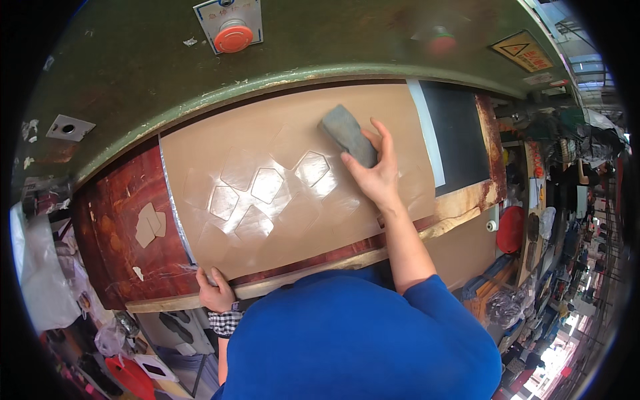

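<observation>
A wide brown sheet [200, 160] lies on a worn red board [127, 260]. Pentagon-shaped outlines mark its middle, several of them shiny under reflected light. My right hand [381, 170] is closed around one end of a grey-green block [345, 130], which is slanted over the right half of the sheet; I cannot tell whether it touches. At the near left corner of the sheet rests my left hand [217, 295], by the board's front edge. Its thumb and a forefinger show apart, with the other fingers mostly hidden, and no held object is visible there.
Small tan cut pieces [151, 225] lie on the red board at left. Beyond the sheet rises a green machine body [307, 40] with a red push button [233, 38]. A black panel [457, 133] and pale strip [427, 130] are at right. A red stool [511, 230] stands beyond.
</observation>
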A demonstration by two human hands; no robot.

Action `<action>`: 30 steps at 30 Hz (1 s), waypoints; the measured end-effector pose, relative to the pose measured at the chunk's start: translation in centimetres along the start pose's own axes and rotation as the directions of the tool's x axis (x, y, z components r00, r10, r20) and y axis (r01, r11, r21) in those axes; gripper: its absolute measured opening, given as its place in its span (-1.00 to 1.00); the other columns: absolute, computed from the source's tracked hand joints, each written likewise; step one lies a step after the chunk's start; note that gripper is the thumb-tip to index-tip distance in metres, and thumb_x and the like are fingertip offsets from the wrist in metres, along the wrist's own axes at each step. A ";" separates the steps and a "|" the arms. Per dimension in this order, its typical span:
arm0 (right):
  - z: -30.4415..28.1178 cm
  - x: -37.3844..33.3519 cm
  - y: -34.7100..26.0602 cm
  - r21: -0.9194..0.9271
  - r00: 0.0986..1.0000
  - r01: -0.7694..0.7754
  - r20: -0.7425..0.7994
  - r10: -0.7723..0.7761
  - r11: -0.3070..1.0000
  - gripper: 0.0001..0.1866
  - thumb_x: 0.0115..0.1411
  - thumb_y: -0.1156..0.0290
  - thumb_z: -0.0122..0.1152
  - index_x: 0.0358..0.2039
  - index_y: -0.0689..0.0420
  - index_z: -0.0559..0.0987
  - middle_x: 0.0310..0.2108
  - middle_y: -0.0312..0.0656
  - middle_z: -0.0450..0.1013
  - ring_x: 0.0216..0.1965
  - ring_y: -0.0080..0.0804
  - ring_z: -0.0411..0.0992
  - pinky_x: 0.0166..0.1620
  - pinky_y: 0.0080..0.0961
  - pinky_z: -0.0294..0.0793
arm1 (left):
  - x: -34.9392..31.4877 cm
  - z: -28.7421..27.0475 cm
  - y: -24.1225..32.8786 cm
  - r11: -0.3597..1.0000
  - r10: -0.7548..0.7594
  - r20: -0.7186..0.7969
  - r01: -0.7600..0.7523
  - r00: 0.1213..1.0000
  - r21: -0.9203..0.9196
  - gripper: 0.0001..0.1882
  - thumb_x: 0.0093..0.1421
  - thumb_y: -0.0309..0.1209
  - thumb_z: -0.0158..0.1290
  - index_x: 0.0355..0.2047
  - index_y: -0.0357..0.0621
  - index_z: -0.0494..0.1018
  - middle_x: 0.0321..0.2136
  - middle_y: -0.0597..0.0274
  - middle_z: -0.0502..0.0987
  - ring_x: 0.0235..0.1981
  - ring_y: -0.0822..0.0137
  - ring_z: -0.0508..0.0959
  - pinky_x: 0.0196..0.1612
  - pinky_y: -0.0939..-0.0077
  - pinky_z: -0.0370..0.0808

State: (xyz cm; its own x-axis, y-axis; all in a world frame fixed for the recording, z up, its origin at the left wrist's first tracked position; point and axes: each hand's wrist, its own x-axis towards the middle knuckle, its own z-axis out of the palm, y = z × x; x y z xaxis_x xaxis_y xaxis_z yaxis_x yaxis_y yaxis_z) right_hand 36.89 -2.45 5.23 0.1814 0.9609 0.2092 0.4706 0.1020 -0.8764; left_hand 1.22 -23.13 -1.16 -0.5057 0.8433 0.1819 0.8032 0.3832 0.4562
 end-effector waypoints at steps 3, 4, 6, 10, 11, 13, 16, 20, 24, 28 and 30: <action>0.8 -0.4 1.2 -0.346 0.945 0.322 0.065 -0.320 0.881 -0.01 -0.11 0.43 0.50 0.31 0.17 0.13 0.04 0.06 0.39 0.07 -0.06 0.41 0.10 -0.27 0.42 | 0.6 0.3 0.1 0.997 0.070 -0.036 -0.071 0.997 -0.025 -0.63 0.29 -0.21 0.05 -0.02 -0.20 0.44 -0.40 -0.15 0.60 -0.41 -0.14 0.60 -0.40 0.16 0.49; 1.3 -0.1 1.7 -0.297 0.966 0.256 0.035 -0.257 0.920 -0.02 -0.12 0.46 0.49 0.29 0.20 0.14 0.03 0.08 0.38 0.06 -0.02 0.40 0.10 -0.24 0.41 | 1.0 0.6 0.2 0.996 0.076 -0.043 -0.078 0.996 -0.049 -0.63 0.29 -0.20 0.05 -0.02 -0.20 0.44 -0.40 -0.16 0.60 -0.40 -0.14 0.60 -0.39 0.16 0.50; 2.3 0.8 2.2 -0.186 0.985 0.167 -0.020 -0.174 0.968 -0.06 -0.14 0.52 0.47 0.25 0.25 0.17 0.02 0.11 0.36 0.05 0.06 0.36 0.10 -0.19 0.39 | 1.6 0.9 0.7 0.999 -0.028 0.027 0.030 0.999 -0.042 -0.63 0.29 -0.21 0.05 -0.03 -0.20 0.44 -0.42 -0.15 0.59 -0.44 -0.12 0.60 -0.42 0.17 0.48; 2.6 4.0 1.4 -0.209 0.987 0.156 0.068 -0.145 0.965 0.00 -0.07 0.43 0.48 0.33 0.20 0.09 0.18 0.10 0.27 0.23 -0.04 0.25 0.21 -0.22 0.29 | 4.6 1.5 1.6 0.995 0.091 -0.071 -0.093 0.993 -0.022 -0.64 0.29 -0.21 0.05 -0.02 -0.16 0.45 -0.49 -0.11 0.58 -0.56 -0.05 0.56 -0.51 0.18 0.43; 2.1 5.3 0.8 -0.228 0.974 0.211 -0.031 -0.224 0.950 -0.01 -0.05 0.40 0.46 0.32 0.24 0.08 0.20 0.13 0.22 0.23 0.00 0.21 0.23 -0.19 0.24 | 5.1 1.5 1.9 0.998 -0.063 0.037 0.064 0.997 -0.025 -0.65 0.29 -0.20 0.05 -0.03 -0.14 0.46 -0.50 -0.09 0.58 -0.57 -0.04 0.56 -0.51 0.18 0.42; 0.4 8.4 -0.4 -0.289 0.907 0.289 -0.221 -0.357 0.913 -0.02 0.00 0.33 0.42 0.32 0.33 0.04 0.23 0.18 0.14 0.24 0.09 0.14 0.26 -0.12 0.15 | 6.8 2.4 2.7 0.994 -0.089 0.035 0.091 0.995 -0.060 -0.63 0.29 -0.15 0.05 -0.03 -0.13 0.47 -0.43 -0.10 0.60 -0.51 -0.02 0.59 -0.47 0.22 0.46; -3.7 15.0 -1.8 -0.429 0.740 0.238 -0.501 -0.449 0.871 -0.11 0.22 0.16 0.17 0.32 0.45 -0.05 0.31 0.37 -0.08 0.34 0.24 -0.10 0.35 -0.04 -0.12 | 9.7 3.6 3.8 0.998 0.013 -0.052 -0.016 0.999 -0.067 -0.61 0.29 -0.12 0.05 -0.03 -0.14 0.47 -0.36 -0.12 0.61 -0.37 -0.07 0.62 -0.36 0.21 0.50; -3.2 19.4 -2.1 -0.496 0.773 0.182 -0.462 -0.436 0.849 0.08 0.22 0.06 0.16 0.30 0.52 -0.33 0.32 0.49 -0.34 0.38 0.35 -0.33 0.38 0.04 -0.30 | 13.4 4.8 5.6 0.998 -0.024 -0.050 0.021 0.998 -0.064 -0.60 0.31 -0.11 0.02 -0.03 -0.16 0.47 -0.37 -0.14 0.61 -0.36 -0.10 0.62 -0.34 0.19 0.50; -2.0 19.3 -1.1 -0.436 0.768 0.214 -0.478 -0.426 0.874 0.13 0.20 0.02 0.20 0.31 0.48 -0.35 0.33 0.45 -0.37 0.39 0.33 -0.38 0.38 0.08 -0.32 | 17.5 5.8 6.3 0.999 -0.026 -0.034 0.025 0.999 -0.045 -0.57 0.35 -0.08 -0.08 0.00 -0.14 0.46 -0.35 -0.13 0.61 -0.33 -0.07 0.62 -0.29 0.19 0.52; -2.6 17.8 0.3 -0.367 0.835 0.193 -0.425 -0.349 0.910 0.07 0.23 0.03 0.17 0.33 0.45 -0.30 0.35 0.41 -0.34 0.40 0.30 -0.34 0.38 0.04 -0.29 | 19.5 6.1 6.0 0.997 -0.073 0.004 0.073 0.997 -0.014 -0.56 0.37 -0.12 -0.12 0.03 -0.21 0.43 -0.39 -0.16 0.60 -0.36 -0.10 0.62 -0.34 0.16 0.52; -3.3 15.2 1.0 -0.354 0.871 0.173 -0.380 -0.310 0.919 -0.01 0.25 0.18 0.17 0.34 0.42 -0.27 0.34 0.40 -0.26 0.38 0.27 -0.21 0.38 -0.04 -0.20 | 19.2 6.1 6.0 0.998 -0.028 -0.035 0.026 0.999 -0.062 -0.57 0.37 -0.13 -0.10 0.02 -0.21 0.43 -0.54 -0.10 0.58 -0.50 -0.02 0.61 -0.41 0.21 0.51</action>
State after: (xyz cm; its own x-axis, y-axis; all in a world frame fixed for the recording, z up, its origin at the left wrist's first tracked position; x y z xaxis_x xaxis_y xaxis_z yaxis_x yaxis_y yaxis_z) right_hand 42.94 11.39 8.95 0.3399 0.7079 0.6192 0.7698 0.1687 -0.6155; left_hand -1.75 -2.31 -0.23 -0.5385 0.8186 0.1997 0.7689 0.3805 0.5139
